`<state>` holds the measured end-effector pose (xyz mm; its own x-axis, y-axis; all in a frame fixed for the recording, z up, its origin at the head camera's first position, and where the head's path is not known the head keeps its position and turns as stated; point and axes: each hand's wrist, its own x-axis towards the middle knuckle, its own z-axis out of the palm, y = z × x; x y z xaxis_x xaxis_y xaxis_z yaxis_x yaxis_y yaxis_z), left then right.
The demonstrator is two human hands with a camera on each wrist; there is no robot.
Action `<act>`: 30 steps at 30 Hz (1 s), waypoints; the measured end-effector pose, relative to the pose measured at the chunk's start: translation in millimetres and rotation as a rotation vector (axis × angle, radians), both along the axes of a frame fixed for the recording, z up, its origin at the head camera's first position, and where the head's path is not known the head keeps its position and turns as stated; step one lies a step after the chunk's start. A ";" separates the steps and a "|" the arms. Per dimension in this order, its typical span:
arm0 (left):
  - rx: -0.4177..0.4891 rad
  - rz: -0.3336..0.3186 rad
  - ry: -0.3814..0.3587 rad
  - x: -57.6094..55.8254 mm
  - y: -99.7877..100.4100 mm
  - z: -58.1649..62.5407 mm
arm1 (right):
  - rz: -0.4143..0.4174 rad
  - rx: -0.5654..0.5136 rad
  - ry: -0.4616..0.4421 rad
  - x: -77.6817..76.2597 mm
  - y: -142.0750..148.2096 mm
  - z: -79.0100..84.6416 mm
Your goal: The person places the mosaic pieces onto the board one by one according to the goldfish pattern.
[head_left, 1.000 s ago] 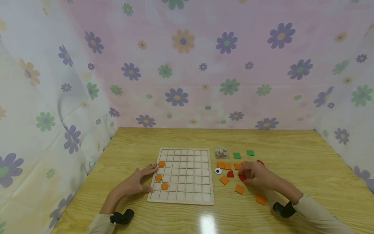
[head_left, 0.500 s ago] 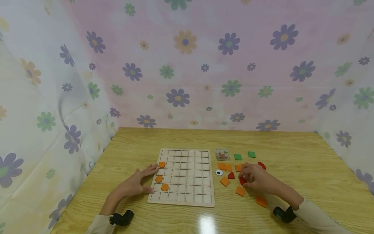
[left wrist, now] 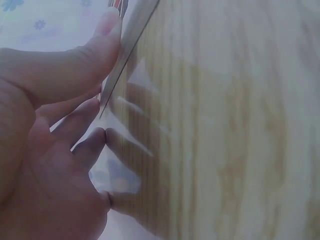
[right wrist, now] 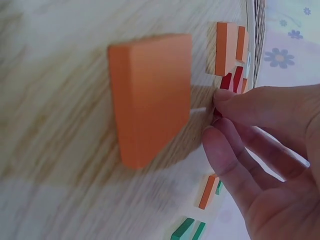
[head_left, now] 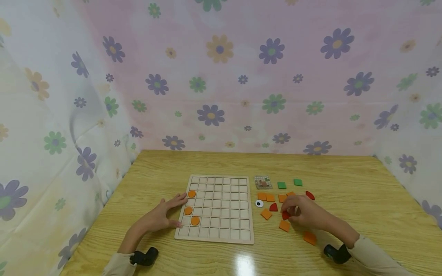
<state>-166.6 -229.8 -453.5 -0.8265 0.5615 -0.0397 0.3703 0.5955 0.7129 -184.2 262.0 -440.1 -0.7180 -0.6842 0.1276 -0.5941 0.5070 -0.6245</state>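
Note:
My left hand [head_left: 157, 216] rests at the left side of a light wooden grid board [head_left: 222, 243], its spread fingers and thumb touching the edge. Three orange discs, one of them an orange disc [head_left: 195, 220] near the lower left, sit in cells on that side. Right of the board, my right hand [head_left: 305, 212] pinches a red quarter-round tile [head_left: 286, 216] between thumb and fingertips, low at the table. Part of this tile is hidden by the fingers. In the right wrist view, a large orange square tile [right wrist: 155, 100] stands out in front of the hand [right wrist: 270, 145].
Several orange tiles [head_left: 266, 214] lie around the right hand. Two more red tiles, a red tile [head_left: 273, 207] and a red tile [head_left: 310, 195], are close by. An eye disc [head_left: 259, 204], a small pattern card [head_left: 263, 182] and two green tiles [head_left: 281, 185] lie there too.
The right hand has moved very slightly, with its fingers still at the red tile. The left hand stays at the board's edge. The head view has shifted a little.

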 end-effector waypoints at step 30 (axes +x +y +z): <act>0.009 -0.005 -0.003 1.0 -1.2 0.1 | 0.030 0.010 0.112 -9.0 -28.3 13.8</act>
<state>-165.7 -231.0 -453.5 -0.8234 0.5663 -0.0375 0.3712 0.5873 0.7192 -193.2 233.7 -426.3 -0.6786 -0.7071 0.1988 -0.6749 0.4934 -0.5487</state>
